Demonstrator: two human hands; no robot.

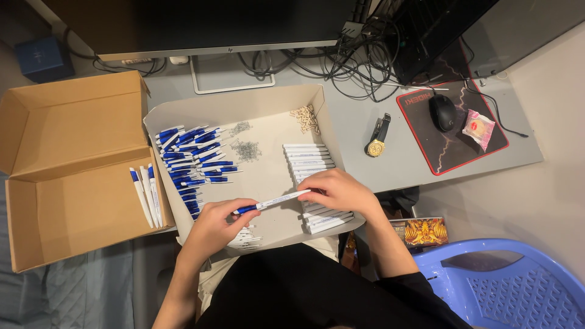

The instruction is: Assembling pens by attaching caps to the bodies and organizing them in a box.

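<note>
Both my hands hold one pen (275, 200) level over a shallow cardboard tray (268, 100). My left hand (214, 226) pinches its blue end; my right hand (339, 191) grips the white barrel's other end. In the tray lie several blue pen halves (194, 157) at the left, a row of white barrels (309, 159) at the right, small metal springs (245, 150) and pale small parts (305, 117) at the back, and thin white refills (247, 237) by my left hand.
An open brown carton (67, 128) at the left holds three finished pens (146, 195). On the desk sit a monitor stand (230, 78), tangled cables (353, 61), a wristwatch (377, 137), a mouse (443, 112) on a mat, a wrapped snack (479, 128). A blue plastic chair (506, 283) stands lower right.
</note>
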